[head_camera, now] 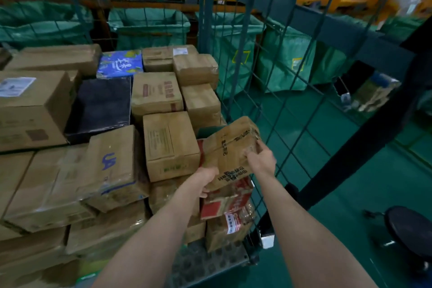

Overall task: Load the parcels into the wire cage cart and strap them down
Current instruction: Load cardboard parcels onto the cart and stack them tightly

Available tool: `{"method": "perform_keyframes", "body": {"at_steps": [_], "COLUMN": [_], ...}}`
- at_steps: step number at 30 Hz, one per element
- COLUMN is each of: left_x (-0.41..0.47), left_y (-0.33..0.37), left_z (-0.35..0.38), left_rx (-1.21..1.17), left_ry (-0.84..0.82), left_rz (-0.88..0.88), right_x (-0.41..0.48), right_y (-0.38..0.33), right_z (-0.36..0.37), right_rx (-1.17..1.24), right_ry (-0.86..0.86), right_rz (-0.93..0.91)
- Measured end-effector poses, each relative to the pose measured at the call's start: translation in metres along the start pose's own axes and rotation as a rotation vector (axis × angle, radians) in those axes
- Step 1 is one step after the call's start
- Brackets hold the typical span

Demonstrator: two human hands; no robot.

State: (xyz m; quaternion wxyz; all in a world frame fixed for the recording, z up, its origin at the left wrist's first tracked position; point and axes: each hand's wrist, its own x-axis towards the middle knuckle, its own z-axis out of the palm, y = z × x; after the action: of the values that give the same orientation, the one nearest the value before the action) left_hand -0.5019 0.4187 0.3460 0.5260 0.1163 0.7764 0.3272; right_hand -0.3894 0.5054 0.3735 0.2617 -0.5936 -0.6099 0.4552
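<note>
At the cart's right wall, a small box tilts over the stack, the left hand gripping its near corner, the right hand pinching its right edge. It looks light, stiff and slightly crushed; it is probably best held by opposite corners.

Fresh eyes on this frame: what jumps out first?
Centre right, a creased brown cardboard parcel is held tilted by both hands, left hand at its lower edge and right hand on its right side, above a red and white carton beside the green wire cage wall. Left of it, stacked brown cardboard boxes fill the cart, with a bright blue printed package and a black wrapped parcel standing out further back.
</note>
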Motion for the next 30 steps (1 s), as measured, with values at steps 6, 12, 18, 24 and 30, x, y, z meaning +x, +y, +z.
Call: {"method": "perform_keyframes", "body": {"at_steps": [6,12,18,24,30], "left_x": [0.028,0.044,0.055,0.059,0.064], "left_y": [0.023,0.038,0.045,0.036,0.03], "left_z": [-0.003,0.005,-0.005,0.006,0.012], "left_rx": [0.125,0.148,0.143,0.13,0.069], "left_ry": [0.009,0.056,0.137,0.12,0.16], "left_rz": [0.014,0.015,-0.03,-0.075,-0.087], "right_x": [0.015,0.054,0.081,0.104,0.115], "right_y": [0.024,0.006,0.021,0.034,0.046], "right_z": [0.04,0.049,0.04,0.051,0.057], "right_rx": [-0.082,-0.077,0.034,-0.114,-0.324], "right_ry": [-0.115,-0.274,-0.33,-0.286,-0.28], "right_rz": [0.007,-0.067,0.057,0.194,0.209]}}
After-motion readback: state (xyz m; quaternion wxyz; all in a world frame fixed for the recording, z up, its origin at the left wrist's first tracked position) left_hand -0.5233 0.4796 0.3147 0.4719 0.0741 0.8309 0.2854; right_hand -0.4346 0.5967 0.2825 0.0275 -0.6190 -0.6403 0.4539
